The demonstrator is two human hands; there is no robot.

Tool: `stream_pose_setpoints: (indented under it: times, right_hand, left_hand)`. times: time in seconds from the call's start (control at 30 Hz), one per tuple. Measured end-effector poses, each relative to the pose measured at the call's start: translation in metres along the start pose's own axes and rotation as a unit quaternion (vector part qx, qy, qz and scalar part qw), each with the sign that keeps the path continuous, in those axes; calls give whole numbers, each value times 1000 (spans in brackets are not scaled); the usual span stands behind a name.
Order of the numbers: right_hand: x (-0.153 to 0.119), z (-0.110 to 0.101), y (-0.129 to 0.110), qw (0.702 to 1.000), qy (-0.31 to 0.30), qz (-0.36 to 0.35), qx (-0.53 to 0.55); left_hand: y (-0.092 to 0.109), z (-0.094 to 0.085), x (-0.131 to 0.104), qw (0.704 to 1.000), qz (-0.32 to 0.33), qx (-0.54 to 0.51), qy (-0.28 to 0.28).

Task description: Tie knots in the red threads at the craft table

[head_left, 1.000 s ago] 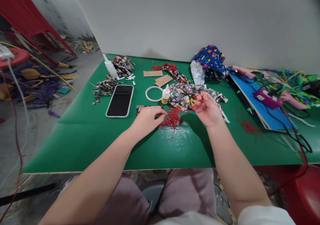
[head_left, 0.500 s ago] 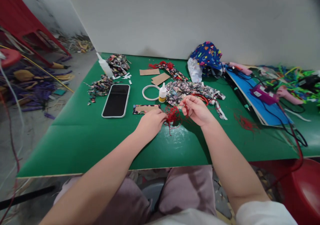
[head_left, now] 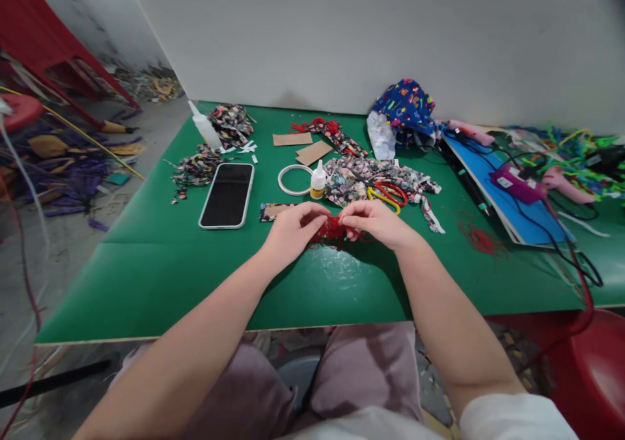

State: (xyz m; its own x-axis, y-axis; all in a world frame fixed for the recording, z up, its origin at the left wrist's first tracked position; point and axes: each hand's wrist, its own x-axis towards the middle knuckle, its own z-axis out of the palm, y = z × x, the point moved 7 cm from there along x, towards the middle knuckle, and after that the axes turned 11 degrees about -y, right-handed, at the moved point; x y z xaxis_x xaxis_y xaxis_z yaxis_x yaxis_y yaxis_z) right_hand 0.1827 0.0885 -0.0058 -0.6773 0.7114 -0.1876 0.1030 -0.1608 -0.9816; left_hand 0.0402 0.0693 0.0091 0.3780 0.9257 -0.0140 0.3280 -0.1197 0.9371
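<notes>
Red thread (head_left: 333, 230): likely light, limp, tangle-prone; best pinched at loose strands. Left hand (head_left: 291, 233), right hand (head_left: 379, 223): grip closed on thread.

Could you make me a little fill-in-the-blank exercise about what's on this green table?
1. The left hand and the right hand are working at a tangle of thread coloured ____.
2. The phone lies with its screen facing ____.
3. Close to the red handle loop is another handle loop, coloured ____.
4. The ring beside the small bottle is coloured ____.

Missing words: red; up; yellow; white.
</notes>
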Motion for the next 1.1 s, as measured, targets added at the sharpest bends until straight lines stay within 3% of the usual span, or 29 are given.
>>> stream_pose_setpoints:
  times: [0.2, 0.33, 0.63, 0.73, 0.9, 1.1]
  right_hand:
    - [-7, -16, -12, 995, 87, -49, 31]
    - [-11, -23, -16, 989, 102, -89, 61]
    - [-12, -30, -21, 979, 156, -83, -99]
    - [-11, -21, -24, 985, 124, -96, -69]
    - [-3, 7, -17, 996, 2, -70, -60]
    - [3, 9, -9, 993, 15, -27, -113]
  left_hand:
    - [-3, -1, 0, 998, -27, -51, -4]
    - [-6, 1, 1, 996, -39, -78, -11]
    - [-10, -2, 2, 995, -15, -98, 15]
    - [-9, -2, 2, 994, -11, -110, 15]
    - [-7, 1, 1, 991, -11, -135, 2]
    - [-8, -2, 1, 992, -17, -121, 13]
